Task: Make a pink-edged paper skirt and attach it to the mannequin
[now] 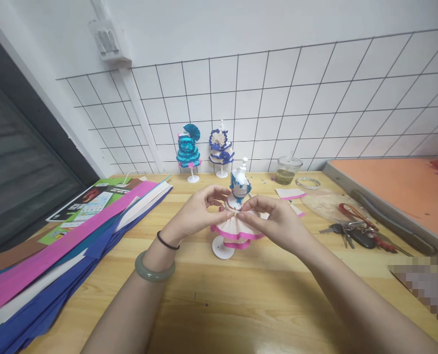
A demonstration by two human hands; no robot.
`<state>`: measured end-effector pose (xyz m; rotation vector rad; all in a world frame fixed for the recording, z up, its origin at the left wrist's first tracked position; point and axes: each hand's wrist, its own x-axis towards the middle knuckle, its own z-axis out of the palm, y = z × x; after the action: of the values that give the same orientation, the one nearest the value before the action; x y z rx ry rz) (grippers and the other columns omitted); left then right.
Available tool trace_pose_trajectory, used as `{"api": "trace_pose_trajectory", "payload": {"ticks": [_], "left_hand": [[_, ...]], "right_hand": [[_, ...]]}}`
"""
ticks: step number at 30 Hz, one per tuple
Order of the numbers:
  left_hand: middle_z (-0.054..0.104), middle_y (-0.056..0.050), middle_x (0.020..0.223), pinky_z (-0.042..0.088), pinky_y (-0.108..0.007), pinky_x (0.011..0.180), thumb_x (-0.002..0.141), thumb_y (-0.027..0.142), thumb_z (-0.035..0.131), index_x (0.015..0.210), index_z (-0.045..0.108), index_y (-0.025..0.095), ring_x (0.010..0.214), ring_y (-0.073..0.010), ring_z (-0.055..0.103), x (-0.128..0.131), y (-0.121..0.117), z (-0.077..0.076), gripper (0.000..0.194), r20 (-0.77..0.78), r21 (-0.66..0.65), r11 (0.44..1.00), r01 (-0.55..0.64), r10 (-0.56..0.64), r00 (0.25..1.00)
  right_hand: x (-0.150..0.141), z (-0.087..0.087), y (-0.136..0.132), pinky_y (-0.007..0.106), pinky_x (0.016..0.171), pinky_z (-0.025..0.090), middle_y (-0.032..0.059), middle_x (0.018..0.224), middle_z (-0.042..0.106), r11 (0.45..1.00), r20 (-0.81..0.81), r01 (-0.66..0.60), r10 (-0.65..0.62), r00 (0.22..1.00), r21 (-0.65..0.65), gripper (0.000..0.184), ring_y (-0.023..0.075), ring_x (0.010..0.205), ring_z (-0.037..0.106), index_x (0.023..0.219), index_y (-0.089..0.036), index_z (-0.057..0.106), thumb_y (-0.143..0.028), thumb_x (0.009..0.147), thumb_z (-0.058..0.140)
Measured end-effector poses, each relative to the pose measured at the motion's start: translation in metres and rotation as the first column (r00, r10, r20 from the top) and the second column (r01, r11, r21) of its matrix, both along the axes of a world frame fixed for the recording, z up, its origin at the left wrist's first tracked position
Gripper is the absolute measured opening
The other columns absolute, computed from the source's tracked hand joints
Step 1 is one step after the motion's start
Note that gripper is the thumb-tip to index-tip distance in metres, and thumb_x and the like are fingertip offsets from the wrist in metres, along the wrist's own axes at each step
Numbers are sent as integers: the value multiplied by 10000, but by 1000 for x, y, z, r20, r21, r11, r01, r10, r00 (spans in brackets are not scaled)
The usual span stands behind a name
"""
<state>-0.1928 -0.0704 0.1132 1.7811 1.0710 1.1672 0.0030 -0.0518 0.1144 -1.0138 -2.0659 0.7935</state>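
A small white dress form [241,173] stands upright on a round base [223,247], with blue trim on its bodice. Around its waist lies a pleated white paper skirt [229,227] with a pink edge, and a second pink-edged layer shows below. My left hand [207,209] pinches the skirt's top edge from the left, thumb in front. From the right, my right hand [270,216] pinches the same edge, its thumb and fingertips nearly meeting the left thumb. The fingers partly hide the waist.
Two decorated dress forms, one teal [188,153] and one blue and white [221,150], stand by the wall. Coloured paper strips [93,236] lie left. Right are a glass cup [288,170], tape roll [307,183], paper scraps [290,193], keys [351,233] and a paper cutter [392,196].
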Motion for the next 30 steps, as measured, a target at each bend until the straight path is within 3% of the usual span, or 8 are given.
{"api": "trace_pose_trajectory", "payload": {"ticks": [10, 16, 19, 21, 24, 26, 30], "left_hand": [[581, -76, 1100, 433, -340, 894, 720, 249, 673, 1053, 545, 188, 1007, -186, 552, 1, -3, 3, 362, -4, 21, 999, 45, -45, 999], [589, -67, 1049, 430, -339, 874, 674, 293, 711, 984, 559, 185, 963, -186, 554, 7, -4, 3, 361, -18, 7, 998, -66, 66, 998], [589, -63, 1032, 430, -329, 868, 683, 276, 700, 974, 547, 183, 960, -181, 554, 9, -3, 2, 342, 7, 22, 997, -79, 79, 997], [593, -61, 1018, 425, -325, 868, 681, 268, 700, 980, 532, 182, 967, -180, 553, 8, -2, 3, 353, 39, 31, 994, -103, 102, 994], [595, -53, 967, 434, -310, 824, 681, 268, 698, 986, 507, 176, 916, -165, 563, 7, -1, 5, 372, 91, 9, 985, -174, 173, 981], [588, -44, 911, 445, -299, 777, 673, 273, 703, 983, 500, 168, 855, -153, 566, 6, 0, 7, 384, 123, -32, 973, -228, 230, 965], [583, -37, 851, 456, -297, 728, 654, 290, 713, 960, 504, 157, 803, -151, 568, 6, 0, 11, 394, 184, -112, 957, -266, 283, 941]], "right_hand": [[-2, -3, 0, 248, 540, 400, 23, 738, 638, 999, -65, -39, 38, 997, -20, 205, 137, 636, 530, 779, -174, 594, -377, 771, 575], [-3, -3, 0, 247, 568, 425, 20, 749, 638, 998, -90, -68, 67, 994, -4, 170, 136, 658, 542, 785, -173, 588, -343, 776, 573], [-2, -4, 2, 270, 603, 452, 28, 778, 644, 997, -47, -69, 71, 996, 38, 195, 155, 696, 570, 809, -180, 596, -371, 795, 560], [1, -4, 3, 318, 714, 476, 47, 898, 648, 990, -41, -43, 49, 998, 134, 216, 184, 817, 592, 911, -192, 597, -377, 806, 557], [5, -1, 2, 407, 908, 421, 85, 1166, 562, 934, -37, -55, 72, 997, 353, 379, 229, 1088, 508, 1159, -220, 502, -339, 805, 571], [6, 1, -1, 441, 949, 389, 106, 1259, 489, 865, 33, -144, 146, 989, 480, 445, 247, 1183, 431, 1238, -229, 436, -283, 811, 549], [3, 1, -5, 445, 880, 421, 133, 1209, 498, 723, 175, -242, 168, 970, 647, 393, 256, 1119, 467, 1172, -206, 479, -138, 785, 478]]}}
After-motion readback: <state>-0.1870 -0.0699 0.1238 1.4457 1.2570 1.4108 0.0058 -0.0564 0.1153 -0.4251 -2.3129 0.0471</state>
